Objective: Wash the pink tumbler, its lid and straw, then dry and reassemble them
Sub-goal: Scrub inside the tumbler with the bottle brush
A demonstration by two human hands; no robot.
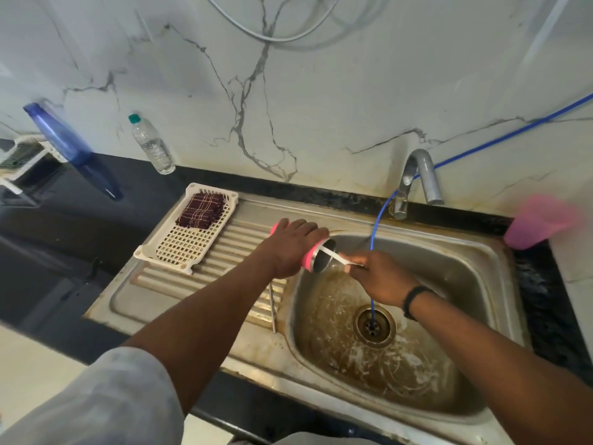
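A home kitchen: stainless steel sink [475, 268] set in a black stone countertop [80, 200], tap [417, 178] behind it, marble-look wall [288, 91] above, drying tray [189, 232] left.

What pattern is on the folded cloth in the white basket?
Dark maroon folded cloth with white plaid lines, in the white plastic basket; head view.

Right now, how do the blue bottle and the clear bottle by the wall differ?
The blue bottle is tinted deep blue; the clear bottle is see-through with a green cap. The blue bottle looks taller and larger than the clear bottle. The blue bottle stands farther left, near a white rack; the clear bottle stands closer to the white basket. Both stand on the dark counter against the marble wall, untouched by either hand.
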